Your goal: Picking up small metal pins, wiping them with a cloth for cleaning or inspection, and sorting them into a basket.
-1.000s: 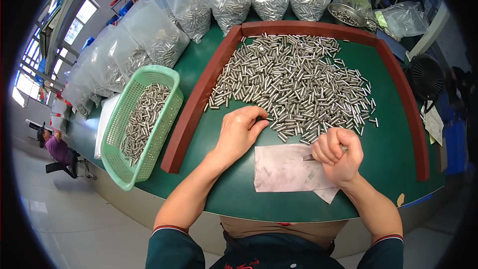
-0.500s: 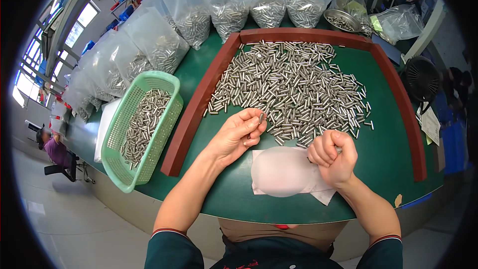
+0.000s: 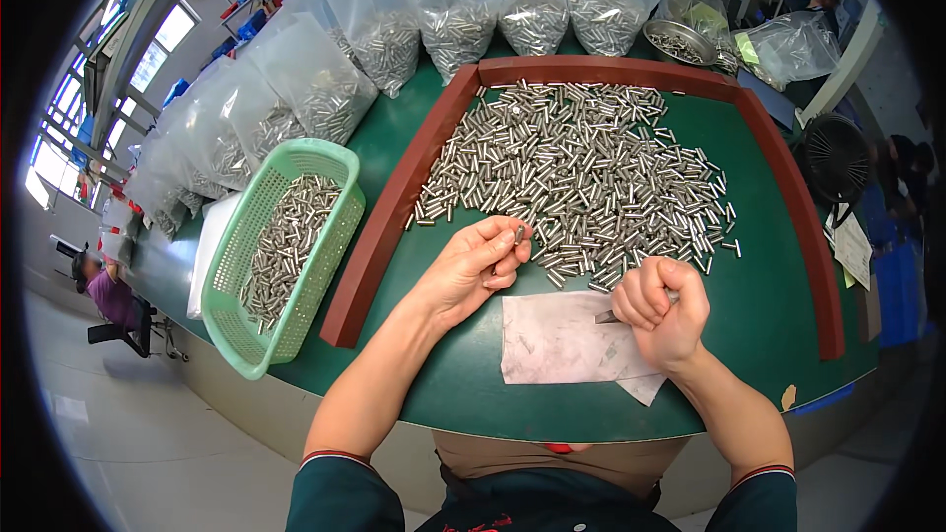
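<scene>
At the near edge of the pin heap (image 3: 581, 177), the left hand (image 3: 473, 266) had lifted slightly, pinching one pin (image 3: 518, 233); the right hand (image 3: 665, 320) stayed fisted round a tool (image 3: 608, 316) above the paper (image 3: 562, 345).

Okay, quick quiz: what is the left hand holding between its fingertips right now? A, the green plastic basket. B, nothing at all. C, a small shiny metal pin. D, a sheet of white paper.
C: the left hand pinches a small shiny metal cylindrical pin at its fingertips, at the near edge of the pile of metal pins; the white paper sheet lies on the green table beside it, and the green plastic basket sits apart, farther left.
</scene>
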Motion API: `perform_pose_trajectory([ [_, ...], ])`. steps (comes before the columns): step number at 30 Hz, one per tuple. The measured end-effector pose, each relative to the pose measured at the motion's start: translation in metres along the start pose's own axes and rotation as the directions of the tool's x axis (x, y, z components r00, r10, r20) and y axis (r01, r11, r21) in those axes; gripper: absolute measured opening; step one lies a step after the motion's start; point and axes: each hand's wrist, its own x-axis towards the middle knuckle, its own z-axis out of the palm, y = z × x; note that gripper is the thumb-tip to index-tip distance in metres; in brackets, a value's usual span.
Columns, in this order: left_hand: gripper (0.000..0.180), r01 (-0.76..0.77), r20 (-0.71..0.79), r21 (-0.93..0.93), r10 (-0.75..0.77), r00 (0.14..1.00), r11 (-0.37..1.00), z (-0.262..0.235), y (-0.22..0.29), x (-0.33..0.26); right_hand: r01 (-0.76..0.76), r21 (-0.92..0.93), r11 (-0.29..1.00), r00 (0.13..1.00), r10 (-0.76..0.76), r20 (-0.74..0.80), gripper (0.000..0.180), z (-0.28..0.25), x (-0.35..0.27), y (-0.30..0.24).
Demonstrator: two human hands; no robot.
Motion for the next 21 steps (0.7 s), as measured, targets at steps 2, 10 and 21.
perform_pose_trajectory([
  [2, 0.016, -0.006, -0.007, 0.115, 0.007, 1.0, 0.993, 0.004, 0.001, -0.002, -0.001, -0.001, 1.0, 1.0, 0.001, 0.0, 0.037, -0.001, 0.0, 0.0],
  [10, 0.012, -0.245, 0.228, 0.95, 0.105, 0.968, 0.194, 0.057, -0.029, -0.017, 0.005, 0.013, 1.0, 0.999, -0.006, 0.035, 0.035, -0.002, 0.002, -0.002],
  [21, 0.011, -0.286, 0.281, 0.958, 0.227, 0.933, -0.01, 0.062, -0.04, -0.015, 0.036, 0.009, 0.999, 0.996, -0.037, 0.076, 0.038, -0.003, -0.005, 0.003],
])
